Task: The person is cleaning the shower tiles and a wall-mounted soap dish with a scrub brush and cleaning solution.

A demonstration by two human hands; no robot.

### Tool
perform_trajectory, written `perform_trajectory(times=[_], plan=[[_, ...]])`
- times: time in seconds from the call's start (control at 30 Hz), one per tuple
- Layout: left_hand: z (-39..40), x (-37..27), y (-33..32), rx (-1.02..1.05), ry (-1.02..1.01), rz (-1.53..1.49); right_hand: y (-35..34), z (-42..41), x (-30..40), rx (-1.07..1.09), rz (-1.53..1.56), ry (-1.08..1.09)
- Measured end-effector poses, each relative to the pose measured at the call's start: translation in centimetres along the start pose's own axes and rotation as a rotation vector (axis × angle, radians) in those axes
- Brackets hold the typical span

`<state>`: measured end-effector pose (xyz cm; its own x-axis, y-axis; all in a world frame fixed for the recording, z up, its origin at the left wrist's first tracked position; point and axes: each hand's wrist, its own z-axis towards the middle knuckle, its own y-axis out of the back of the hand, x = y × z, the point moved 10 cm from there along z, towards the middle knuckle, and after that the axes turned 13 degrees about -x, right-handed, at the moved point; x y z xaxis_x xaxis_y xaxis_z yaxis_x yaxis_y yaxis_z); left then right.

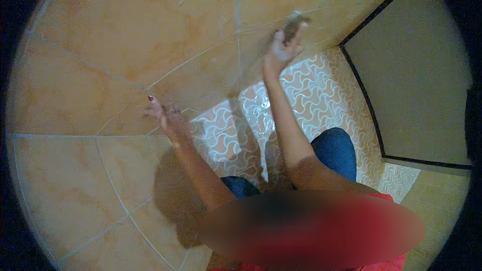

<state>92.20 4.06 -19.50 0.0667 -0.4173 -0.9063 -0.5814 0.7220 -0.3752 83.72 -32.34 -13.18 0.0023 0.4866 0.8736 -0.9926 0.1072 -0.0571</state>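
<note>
Against the yellow-brown wall tiles [180, 60], my right hand [283, 47] is blurred at the upper right of centre. It holds a small greyish scrubber or brush [293, 26], whose exact kind cannot be told. Streaks that look like water or suds show on the tiles around it. My left hand [165, 116] is near the wall corner at centre left, fingers spread, with nothing seen in it; whether it touches the tiles is unclear.
Below the wall lies a patterned floor [312, 94] with a wet, shiny patch [265, 114] between my knees. A grey-beige panel with a dark edge [414, 82], perhaps a door, stands at the right. Plain tiles [433, 203] show beyond it.
</note>
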Motion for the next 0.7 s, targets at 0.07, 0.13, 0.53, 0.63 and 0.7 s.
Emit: perform_trajectory(times=[0.07,0.13,0.53,0.63,0.7], plan=[[0.8,1.5,-0.8,0.136,0.131,0.013,0.5,2.2,-6.4,-0.094,-0.052,0.016],[-0.1,4.1,-2.3,0.284,0.271,0.030,0.4,2.9,-12.6,-0.100,0.243,-0.340],[0.4,4.5,-2.8,0.371,-0.371,0.254,-0.2,-4.7,-23.7,-0.012,0.447,-0.992],[1.5,3.4,-0.2,0.339,-0.410,0.286,0.0,-12.7,-15.9,-0.029,0.338,-0.950],[2.3,2.9,0.2,0.322,-0.425,0.304,-0.5,-16.5,-10.7,-0.031,0.498,-1.027]])
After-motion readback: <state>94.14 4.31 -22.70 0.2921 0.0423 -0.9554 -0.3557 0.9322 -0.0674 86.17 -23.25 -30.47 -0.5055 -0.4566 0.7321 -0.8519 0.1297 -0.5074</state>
